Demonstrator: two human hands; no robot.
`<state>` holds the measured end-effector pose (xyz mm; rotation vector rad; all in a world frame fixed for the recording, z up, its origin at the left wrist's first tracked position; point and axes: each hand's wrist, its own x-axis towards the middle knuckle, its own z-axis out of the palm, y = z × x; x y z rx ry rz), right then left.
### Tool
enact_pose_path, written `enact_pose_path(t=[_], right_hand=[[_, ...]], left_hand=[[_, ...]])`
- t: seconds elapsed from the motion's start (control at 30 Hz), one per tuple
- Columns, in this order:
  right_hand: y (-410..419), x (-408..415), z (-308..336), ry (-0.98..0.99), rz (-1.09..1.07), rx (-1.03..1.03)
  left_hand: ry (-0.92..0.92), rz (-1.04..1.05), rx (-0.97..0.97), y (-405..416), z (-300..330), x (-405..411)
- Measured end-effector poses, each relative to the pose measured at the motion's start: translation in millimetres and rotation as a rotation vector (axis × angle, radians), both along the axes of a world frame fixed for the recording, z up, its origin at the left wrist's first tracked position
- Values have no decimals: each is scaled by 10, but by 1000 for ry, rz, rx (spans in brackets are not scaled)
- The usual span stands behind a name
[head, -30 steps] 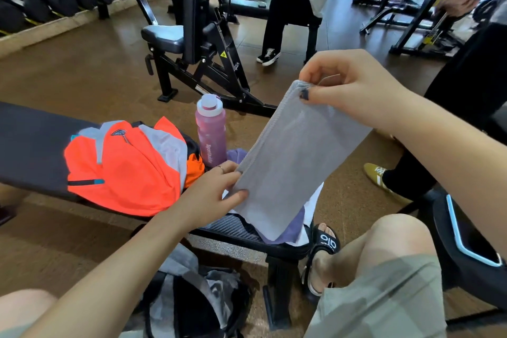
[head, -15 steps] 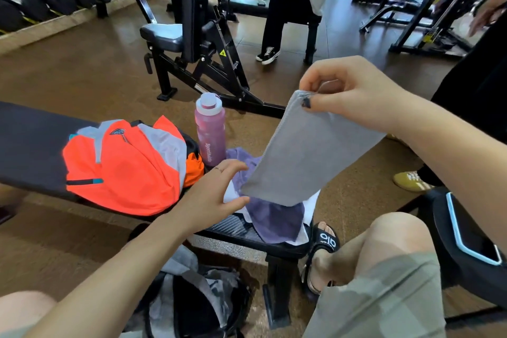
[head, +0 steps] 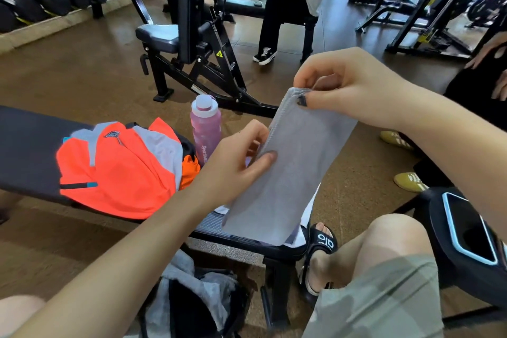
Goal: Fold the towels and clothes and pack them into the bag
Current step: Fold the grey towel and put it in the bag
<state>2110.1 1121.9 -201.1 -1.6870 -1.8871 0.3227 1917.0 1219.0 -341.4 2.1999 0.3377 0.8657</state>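
Right hand: the right hand (head: 354, 88) pinches the top corner of the grey towel (head: 290, 170) between thumb and curled fingers, holding it up in the air
Left hand: the left hand (head: 236, 162) grips the towel's left edge partway down, thumb across the front face, fingers curled behind
Towel: narrow, folded lengthwise; hangs slanted from upper right to lower left above the near end of the bench (head: 24, 151); its lower end hangs in front of a pile of white clothes (head: 308, 208) lying there
Bench top: an orange and grey jacket (head: 118, 170) lies spread on the pad; a pink bottle (head: 205, 126) stands upright just beside it
Bag: a grey and black bag (head: 192, 302) sits open on the floor below the bench, between the person's knees
Right edge: a phone (head: 469, 230) with a light blue case rests on a black seat
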Motion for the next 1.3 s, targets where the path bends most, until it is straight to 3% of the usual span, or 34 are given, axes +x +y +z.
enact_pose_path(t=[0.2, 0.5, 0.57, 0.7, 0.77, 0.93, 1.07, 1.3], right_hand=[[77, 52, -123, -2, -57, 26], [105, 133, -169, 82, -113, 29], [68, 122, -164, 78, -106, -5], [143, 231, -225, 183, -172, -130], [353, 317, -425, 172, -226, -210], [1073, 508, -1447, -121, -249, -405], [1358, 551, -2076, -214, -196, -422], [1828, 565, -2142, -157, -189, -231]], left_hand=[[64, 78, 5, -61, -288, -145], [221, -40, 21, -47, -487, -393], [236, -37, -53, -83, -456, -482], [205, -10, -378, -118, -436, -675], [242, 7, -432, -21, -546, -667], [479, 74, -619, 276, -1186, -455], [652, 126, -507, 365, -1562, -433], [465, 124, -581, 402, -1436, -435]])
